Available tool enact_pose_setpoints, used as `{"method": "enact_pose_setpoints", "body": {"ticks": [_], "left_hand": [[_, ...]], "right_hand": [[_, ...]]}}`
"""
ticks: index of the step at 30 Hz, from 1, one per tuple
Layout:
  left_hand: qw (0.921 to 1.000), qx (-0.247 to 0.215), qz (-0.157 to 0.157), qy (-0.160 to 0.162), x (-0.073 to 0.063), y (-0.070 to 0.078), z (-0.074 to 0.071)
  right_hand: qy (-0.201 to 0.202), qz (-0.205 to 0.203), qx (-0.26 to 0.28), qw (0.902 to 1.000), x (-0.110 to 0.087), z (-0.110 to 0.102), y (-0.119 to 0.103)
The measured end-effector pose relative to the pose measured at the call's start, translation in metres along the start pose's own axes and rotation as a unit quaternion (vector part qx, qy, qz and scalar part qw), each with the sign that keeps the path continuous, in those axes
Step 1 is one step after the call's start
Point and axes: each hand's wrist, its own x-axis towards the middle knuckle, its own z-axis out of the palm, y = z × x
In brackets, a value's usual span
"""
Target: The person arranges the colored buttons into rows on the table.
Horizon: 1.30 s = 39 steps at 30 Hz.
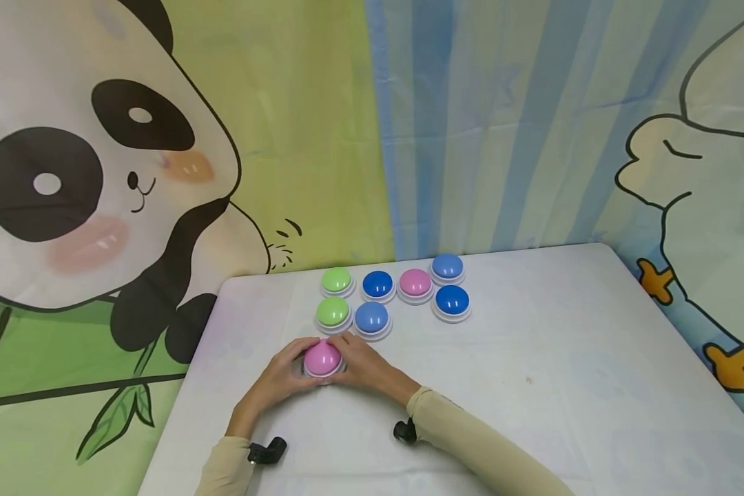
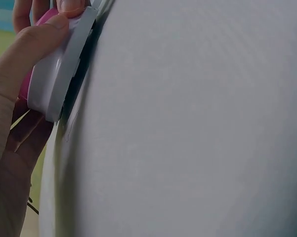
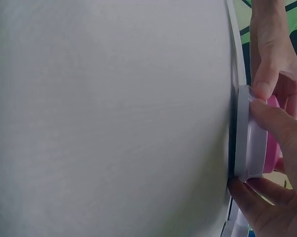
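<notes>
A pink dome push button on a round white base sits between both hands at the front left of the button group. My left hand grips its left side, thumb low at the near edge and fingers at the far side. From the right, my right hand holds the same button. In the left wrist view the white base shows side-on, with a dark strip beneath it. The right wrist view has both thumbs on the base's side. Whether the base touches the table I cannot tell.
Just behind stand a green button and a light blue one. Farther back are another green, a dark blue, a pink, and two more blue buttons at right. A printed curtain hangs behind the white table.
</notes>
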Motion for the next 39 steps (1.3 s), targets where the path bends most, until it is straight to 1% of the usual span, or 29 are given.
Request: {"method": "enact_pose_setpoints", "body": {"ticks": [6,13,17,24,30,35,39], "left_hand": [[0.9999,0.007,0.006,0.009,-0.0007,-0.0022,0.0028],[1.0,0.0,-0.003,0.006,-0.0014,-0.0028,0.0023],[0.9999,0.016,0.002,0.006,-0.0016,-0.0031,0.0013],[0.9997,0.012,-0.021,-0.005,0.0,-0.0015,-0.001],[0.9995,0.011,-0.029,-0.011,-0.0009,-0.0006,0.0002],[0.9987,0.009,-0.046,-0.02,-0.0007,0.0006,0.0002],[0.9984,0.016,-0.049,-0.024,-0.0002,0.0032,-0.0014]], "right_hand": [[-0.002,0.008,-0.021,0.9997,0.0005,0.0022,-0.0008],[-0.006,0.008,-0.032,0.9994,0.0014,0.0047,-0.0002],[-0.006,0.007,-0.032,0.9994,0.0022,0.0043,-0.0005],[-0.009,0.016,-0.033,0.9993,0.0028,0.0015,-0.0023],[-0.011,0.02,-0.036,0.9991,0.0004,0.0038,-0.0029],[-0.016,0.029,-0.033,0.9989,-0.0009,0.0049,-0.0035],[-0.009,0.03,-0.034,0.9989,-0.0021,0.0058,-0.0031]]}}
